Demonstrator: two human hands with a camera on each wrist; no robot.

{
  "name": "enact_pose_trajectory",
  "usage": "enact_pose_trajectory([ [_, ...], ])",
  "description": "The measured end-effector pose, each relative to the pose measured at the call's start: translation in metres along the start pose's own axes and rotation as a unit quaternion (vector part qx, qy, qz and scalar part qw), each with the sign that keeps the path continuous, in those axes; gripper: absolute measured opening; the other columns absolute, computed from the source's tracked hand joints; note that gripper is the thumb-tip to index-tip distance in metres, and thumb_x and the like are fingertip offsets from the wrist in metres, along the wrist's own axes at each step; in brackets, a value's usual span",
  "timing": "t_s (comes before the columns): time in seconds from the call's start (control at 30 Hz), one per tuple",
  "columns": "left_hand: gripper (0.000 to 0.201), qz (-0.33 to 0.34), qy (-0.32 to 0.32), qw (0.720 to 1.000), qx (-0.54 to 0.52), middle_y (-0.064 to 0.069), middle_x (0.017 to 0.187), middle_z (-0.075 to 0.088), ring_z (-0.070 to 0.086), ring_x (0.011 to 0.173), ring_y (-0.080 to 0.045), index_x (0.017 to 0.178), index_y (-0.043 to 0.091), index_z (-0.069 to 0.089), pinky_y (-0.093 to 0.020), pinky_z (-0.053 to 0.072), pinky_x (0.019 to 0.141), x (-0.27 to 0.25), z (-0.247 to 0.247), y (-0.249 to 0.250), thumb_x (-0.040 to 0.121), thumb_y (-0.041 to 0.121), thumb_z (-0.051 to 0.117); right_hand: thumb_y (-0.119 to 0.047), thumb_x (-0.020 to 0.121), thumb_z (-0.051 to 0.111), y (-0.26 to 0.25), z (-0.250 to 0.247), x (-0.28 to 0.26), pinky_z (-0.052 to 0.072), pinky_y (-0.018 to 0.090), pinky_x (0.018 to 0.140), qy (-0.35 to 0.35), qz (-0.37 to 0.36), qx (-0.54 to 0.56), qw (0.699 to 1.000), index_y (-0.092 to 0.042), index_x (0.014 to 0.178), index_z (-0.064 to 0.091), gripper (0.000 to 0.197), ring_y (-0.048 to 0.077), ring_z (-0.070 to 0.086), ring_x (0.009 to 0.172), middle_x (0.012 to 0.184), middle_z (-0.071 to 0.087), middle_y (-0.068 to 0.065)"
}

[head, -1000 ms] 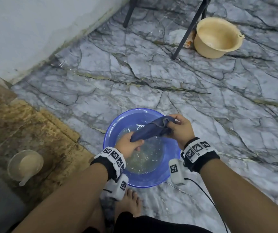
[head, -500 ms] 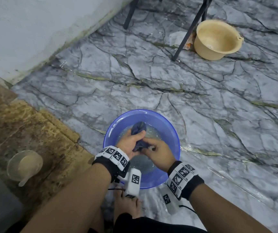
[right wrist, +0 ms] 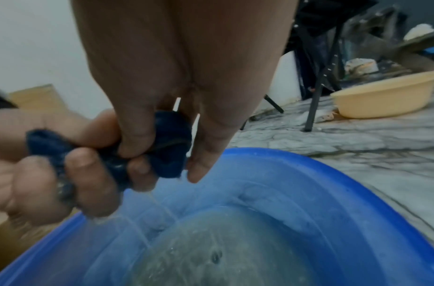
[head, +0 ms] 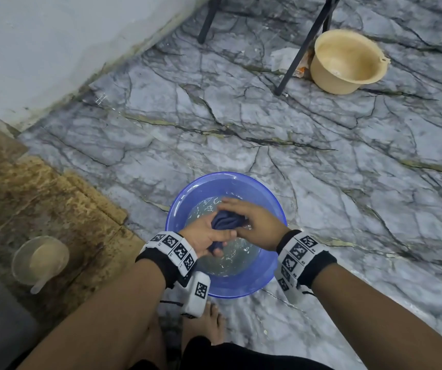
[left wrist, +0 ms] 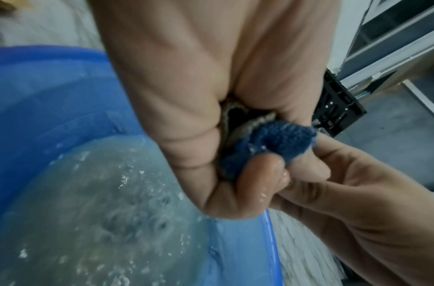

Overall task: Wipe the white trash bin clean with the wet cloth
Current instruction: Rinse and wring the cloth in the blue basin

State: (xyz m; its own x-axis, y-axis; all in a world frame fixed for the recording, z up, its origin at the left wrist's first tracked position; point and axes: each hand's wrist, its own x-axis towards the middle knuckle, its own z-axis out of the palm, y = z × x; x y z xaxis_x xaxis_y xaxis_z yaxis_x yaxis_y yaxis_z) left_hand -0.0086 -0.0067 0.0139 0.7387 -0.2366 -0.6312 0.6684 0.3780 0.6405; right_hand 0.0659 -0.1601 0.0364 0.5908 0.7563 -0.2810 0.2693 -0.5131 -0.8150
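Note:
A wet dark blue cloth (head: pixel 225 222) is bunched up between both hands over a blue basin (head: pixel 265 281) of cloudy water. My left hand (head: pixel 203 236) grips its near end, fingers curled round it (left wrist: pixel 272 143). My right hand (head: pixel 251 222) grips the far end (right wrist: pixel 167 147), and thin streams of water run from the cloth into the basin (right wrist: pixel 357 203). No white trash bin shows in any view.
A beige basin (head: pixel 345 62) stands on the marble floor at the back right, beside black metal legs (head: pixel 299 49). A clear scoop (head: pixel 39 260) lies on the brown wet step at left. A grey wall runs along the upper left. My bare foot (head: pixel 206 321) is just behind the blue basin.
The cloth was held stretched between the hands a second ago. The hands have come together and bunched it tight, and water now streams out of it.

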Motion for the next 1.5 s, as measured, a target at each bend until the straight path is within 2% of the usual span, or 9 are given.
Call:
enact_pose_trajectory([
  [0.23, 0.038, 0.058, 0.03, 0.987, 0.146, -0.01, 0.07, 0.057, 0.041, 0.043, -0.011, 0.112, 0.015, 0.065, -0.016, 0.033, 0.041, -0.002, -0.006, -0.004, 0.076, 0.008, 0.078, 0.01, 0.074, 0.062, 0.005, 0.004, -0.002, 0.054, 0.029, 0.089, 0.026, 0.062, 0.063, 0.996, -0.015, 0.116, 0.068, 0.05, 0.011, 0.068, 0.099, 0.107, 0.072, -0.002],
  [0.37, 0.062, 0.133, 0.084, 0.969, 0.192, 0.015, 0.094, 0.071, 0.055, 0.065, -0.004, 0.127, 0.019, 0.06, -0.013, 0.041, 0.052, -0.002, -0.007, -0.001, 0.071, 0.001, 0.08, 0.009, 0.079, 0.064, 0.011, 0.0, -0.002, 0.059, 0.036, 0.079, 0.038, 0.101, 0.157, 0.982, -0.009, 0.107, 0.071, 0.034, 0.022, 0.072, 0.083, 0.094, 0.074, 0.01],
  [0.47, 0.056, 0.17, 0.116, 0.961, 0.185, 0.008, 0.097, 0.07, 0.055, 0.059, 0.012, 0.126, 0.015, 0.061, -0.005, 0.041, 0.056, -0.006, -0.005, -0.001, 0.075, -0.003, 0.075, 0.01, 0.085, 0.06, 0.011, -0.001, -0.002, 0.06, 0.034, 0.067, 0.02, 0.148, 0.274, 0.95, 0.001, 0.106, 0.067, 0.024, 0.026, 0.069, 0.069, 0.084, 0.07, 0.02],
  [0.63, 0.041, 0.151, 0.115, 0.978, 0.082, 0.0, 0.083, 0.069, 0.055, 0.055, -0.003, 0.124, 0.013, 0.061, -0.018, 0.047, 0.049, -0.004, -0.003, -0.003, 0.086, -0.003, 0.064, 0.006, 0.09, 0.054, 0.015, 0.003, -0.006, 0.059, 0.033, 0.069, 0.033, 0.202, 0.365, 0.908, 0.004, 0.12, 0.061, 0.03, 0.021, 0.068, 0.069, 0.086, 0.069, 0.012],
  [0.73, 0.036, 0.116, 0.119, 0.986, -0.009, -0.006, 0.083, 0.068, 0.063, 0.056, -0.011, 0.122, 0.015, 0.061, -0.02, 0.052, 0.051, -0.003, -0.001, 0.002, 0.09, -0.001, 0.059, 0.011, 0.085, 0.053, 0.01, 0.018, -0.009, 0.051, 0.033, 0.093, 0.104, 0.079, 0.167, 0.977, -0.016, 0.126, 0.06, 0.05, 0.015, 0.062, 0.098, 0.11, 0.065, 0.001],
  [0.87, 0.026, 0.085, 0.105, 0.988, -0.074, -0.009, 0.082, 0.07, 0.064, 0.059, -0.018, 0.112, 0.015, 0.069, -0.021, 0.047, 0.049, -0.004, -0.002, 0.006, 0.09, 0.003, 0.06, -0.006, 0.081, 0.064, 0.01, 0.031, -0.013, 0.026, 0.021, 0.113, 0.113, -0.037, -0.079, 0.99, -0.004, 0.144, 0.037, 0.068, 0.018, 0.037, 0.134, 0.144, 0.041, 0.009],
  [1.13, 0.036, 0.098, 0.133, 0.984, 0.062, -0.004, 0.066, 0.063, 0.052, 0.048, -0.007, 0.122, 0.007, 0.064, -0.015, 0.036, 0.042, 0.001, 0.002, -0.002, 0.087, -0.003, 0.063, -0.019, 0.091, 0.05, 0.026, 0.024, -0.001, 0.045, 0.043, 0.102, 0.011, 0.065, -0.086, 0.994, -0.021, 0.148, 0.03, 0.061, 0.025, 0.056, 0.12, 0.129, 0.059, 0.006],
  [1.3, 0.043, 0.149, 0.106, 0.964, 0.191, 0.001, 0.098, 0.073, 0.065, 0.081, -0.005, 0.118, 0.021, 0.068, -0.023, 0.056, 0.078, 0.001, -0.001, -0.001, 0.081, 0.0, 0.072, -0.021, 0.079, 0.058, 0.017, 0.006, -0.003, 0.049, 0.042, 0.098, -0.045, 0.118, 0.037, 0.991, -0.02, 0.122, 0.058, 0.044, 0.018, 0.065, 0.108, 0.113, 0.071, 0.0],
  [1.5, 0.042, -0.003, -0.002, 0.984, 0.177, -0.012, 0.096, 0.066, 0.068, 0.073, -0.019, 0.112, 0.013, 0.06, -0.026, 0.056, 0.053, 0.01, -0.007, 0.028, 0.08, -0.013, 0.066, -0.02, 0.088, 0.06, 0.016, 0.009, -0.004, 0.037, 0.036, 0.109, 0.013, 0.001, -0.187, 0.982, -0.004, 0.142, 0.04, 0.06, 0.033, 0.047, 0.127, 0.138, 0.05, 0.014],
])
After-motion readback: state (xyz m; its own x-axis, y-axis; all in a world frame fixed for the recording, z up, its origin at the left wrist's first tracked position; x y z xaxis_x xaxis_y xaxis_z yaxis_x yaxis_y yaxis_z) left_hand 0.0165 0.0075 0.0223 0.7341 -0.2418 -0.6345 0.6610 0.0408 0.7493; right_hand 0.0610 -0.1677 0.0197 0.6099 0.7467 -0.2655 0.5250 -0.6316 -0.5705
